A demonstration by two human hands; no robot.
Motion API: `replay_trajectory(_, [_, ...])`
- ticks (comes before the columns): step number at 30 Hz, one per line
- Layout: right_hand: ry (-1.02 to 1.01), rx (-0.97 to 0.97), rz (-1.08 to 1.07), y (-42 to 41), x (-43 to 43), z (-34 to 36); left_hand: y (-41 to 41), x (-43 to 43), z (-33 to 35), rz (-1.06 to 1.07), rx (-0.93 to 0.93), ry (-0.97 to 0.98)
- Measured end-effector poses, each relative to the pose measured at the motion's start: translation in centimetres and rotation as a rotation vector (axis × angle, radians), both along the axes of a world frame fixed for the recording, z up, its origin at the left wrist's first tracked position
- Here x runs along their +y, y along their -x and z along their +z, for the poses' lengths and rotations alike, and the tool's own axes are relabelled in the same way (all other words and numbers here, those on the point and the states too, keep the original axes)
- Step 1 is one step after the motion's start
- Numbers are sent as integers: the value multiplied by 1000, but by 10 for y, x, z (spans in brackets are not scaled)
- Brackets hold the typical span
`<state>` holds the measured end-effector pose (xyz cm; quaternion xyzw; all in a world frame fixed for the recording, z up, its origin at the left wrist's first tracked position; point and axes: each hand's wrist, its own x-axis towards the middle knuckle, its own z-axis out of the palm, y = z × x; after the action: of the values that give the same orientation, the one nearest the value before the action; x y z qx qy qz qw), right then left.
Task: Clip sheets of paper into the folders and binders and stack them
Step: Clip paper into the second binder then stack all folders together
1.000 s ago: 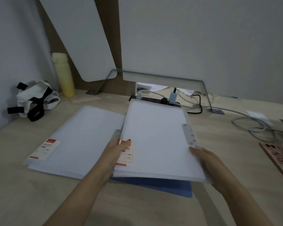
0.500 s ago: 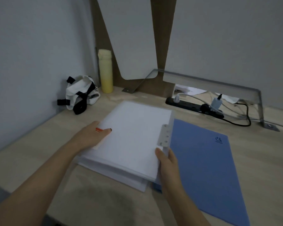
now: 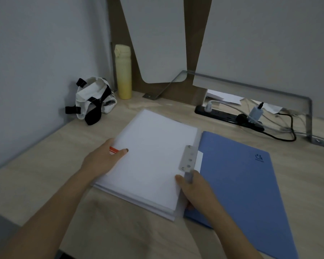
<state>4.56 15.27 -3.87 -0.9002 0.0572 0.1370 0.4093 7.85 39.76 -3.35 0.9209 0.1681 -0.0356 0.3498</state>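
Nearest, the right hand pinches the near right edge of the top translucent white plastic folder, thumb on its cover and fingers tucked under, just below the folder's grey metal clip plate. The left hand lies spread flat on the folder's left edge, thumb pressing by the red-and-white label. This folder rests on other white folders, slightly offset at the near corner. If the right hand lets go unevenly, the slick covers may slide and skew the stack, or push onto the flat blue card folder touching its right side. Farther back stands a pale yellow bottle.
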Motion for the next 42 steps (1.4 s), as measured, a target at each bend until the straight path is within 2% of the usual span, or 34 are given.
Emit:
replay_trajectory(4, [252, -57, 91, 2, -1, 4, 0, -1, 3, 1, -1, -12])
replay_trajectory(7, [150, -120, 48, 0, -14, 9, 4, -7, 3, -6, -60, -67])
replay_trajectory(10, [67, -228, -85, -4, -43, 15, 10, -34, 6, -24, -268, -107])
replay_trajectory(14, [75, -281, -242, -7, -100, 14, 26, -104, 9, -221, -389, 93])
replay_trajectory(16, [88, -251, -325, -2, -129, 12, 33, -143, 8, -338, -328, 223])
replay_trajectory(19, [69, -151, -470, 11, -166, 9, 32, -191, 1, -460, -141, 360])
replay_trajectory(21, [-67, -94, -520, 18, -181, 6, 27, -210, -4, -496, -51, 370])
replay_trajectory(25, [-345, -33, -577, 25, -194, 8, 19, -226, -15, -427, 76, 281])
replay_trajectory(29, [-451, 26, -589, 25, -208, 16, 19, -234, -17, -321, 56, 259])
replay_trajectory(35, [-430, 27, -608, 34, -231, 12, 25, -246, -11, -143, 0, 471])
replay_trajectory(38, [-469, -39, -660, 44, -235, 6, 29, -254, -11, -113, 56, 592])
replay_trajectory(42, [-645, -96, -708, 52, -240, 7, 26, -249, -6, -177, 116, 623])
